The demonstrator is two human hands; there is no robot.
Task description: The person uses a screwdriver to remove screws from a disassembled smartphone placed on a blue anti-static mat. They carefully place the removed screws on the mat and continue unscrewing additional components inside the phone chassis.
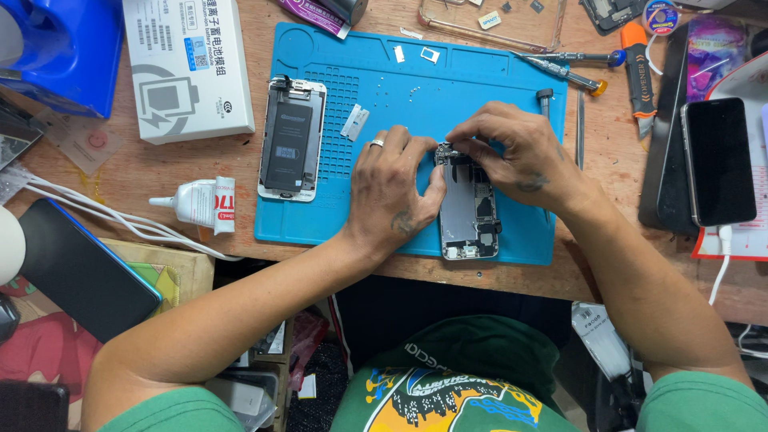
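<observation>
A single camera on the person's head looks almost straight down at a wooden workbench (608, 168) from close above. The blue repair mat (480, 88) sits mid-frame, with both forearms entering from the bottom edge. The person's green shirt (472, 384) fills the lower border, and the bench's far side runs along the top.

phone chassis (468, 212) top under hands (392, 192), fingertips' grip unclear

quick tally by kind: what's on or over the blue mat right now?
Hands: 2, left hand and right hand, both on the opened phone body
Opened phone body: 1
Detached screen assembly: 1
Blue mat: 1
Total: 5
Loose screws on the mat are too small to count.
</observation>
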